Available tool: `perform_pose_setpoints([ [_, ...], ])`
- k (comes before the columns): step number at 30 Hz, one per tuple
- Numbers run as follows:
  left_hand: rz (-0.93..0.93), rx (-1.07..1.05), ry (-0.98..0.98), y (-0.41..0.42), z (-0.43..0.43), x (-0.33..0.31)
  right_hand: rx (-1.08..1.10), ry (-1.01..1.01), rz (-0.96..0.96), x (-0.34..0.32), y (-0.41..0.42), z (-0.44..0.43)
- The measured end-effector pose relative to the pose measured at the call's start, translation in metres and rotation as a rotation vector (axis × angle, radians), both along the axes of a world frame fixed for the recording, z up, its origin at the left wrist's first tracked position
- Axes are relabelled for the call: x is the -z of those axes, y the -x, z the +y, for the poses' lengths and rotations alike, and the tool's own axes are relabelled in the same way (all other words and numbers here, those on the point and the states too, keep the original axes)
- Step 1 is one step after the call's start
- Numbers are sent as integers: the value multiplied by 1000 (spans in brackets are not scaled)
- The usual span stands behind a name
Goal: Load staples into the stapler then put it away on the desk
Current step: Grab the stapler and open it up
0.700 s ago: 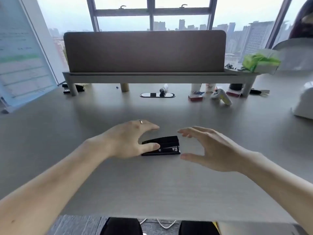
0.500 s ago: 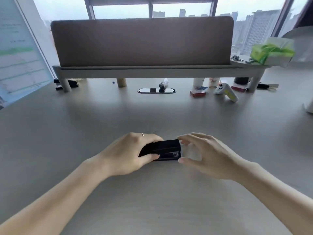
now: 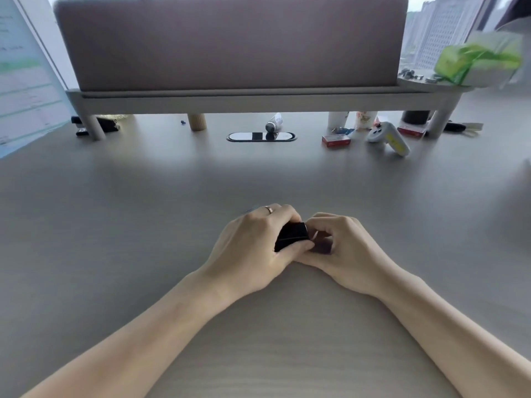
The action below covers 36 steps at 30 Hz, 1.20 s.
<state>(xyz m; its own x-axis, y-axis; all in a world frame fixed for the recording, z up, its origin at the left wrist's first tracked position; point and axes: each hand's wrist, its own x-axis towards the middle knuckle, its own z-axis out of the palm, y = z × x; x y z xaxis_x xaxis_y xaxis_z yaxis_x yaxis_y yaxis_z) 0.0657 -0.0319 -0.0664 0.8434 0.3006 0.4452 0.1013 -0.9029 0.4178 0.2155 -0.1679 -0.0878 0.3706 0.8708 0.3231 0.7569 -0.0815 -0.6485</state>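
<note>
**Both hands closed around the black stapler**

The stapler [image 3: 290,236] is small, glossy and black, mostly hidden, low over the desk [image 3: 143,225] near its middle. The left hand [image 3: 253,251], ring on one finger, wraps it from the left with fingers curled over the top. The right hand [image 3: 342,251] pinches its right end, fingertips bent inward. Beyond the stapler, a red box [image 3: 335,140] lies under the shelf; its print is unreadable.
</note>
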Motion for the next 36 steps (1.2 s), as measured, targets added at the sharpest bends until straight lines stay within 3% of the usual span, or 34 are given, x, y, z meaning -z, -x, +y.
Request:
perform_pose_setpoints([
  [2,-74,8,56,1,1,-1,9,-7,26,-1,0,0],
  [6,-258,-1,379,15,13,-16,23,-3,1,-3,2,-1],
  [10,-404,-10,466,47,35,-20,22,-2,19,-4,4,-1],
  [16,-428,-33,437,80,56,-14,27,-8,-6,-4,4,0],
  [21,-390,-67,714,107,74,-5,25,-20,-13,-4,6,0],
  [26,-114,-138,548,115,88,-4,38,-18,-29,-4,5,0],
  [29,92,-168,129,113,87,-13,32,-21,-33,-3,7,0],
  [31,125,-142,-78,109,84,-15,35,-17,-40,-3,6,-1],
  [33,111,-140,-66,107,83,-13,35,-16,-43,-3,5,-1],
  [36,97,-197,135,108,85,-7,37,-23,-44,-1,5,0],
])
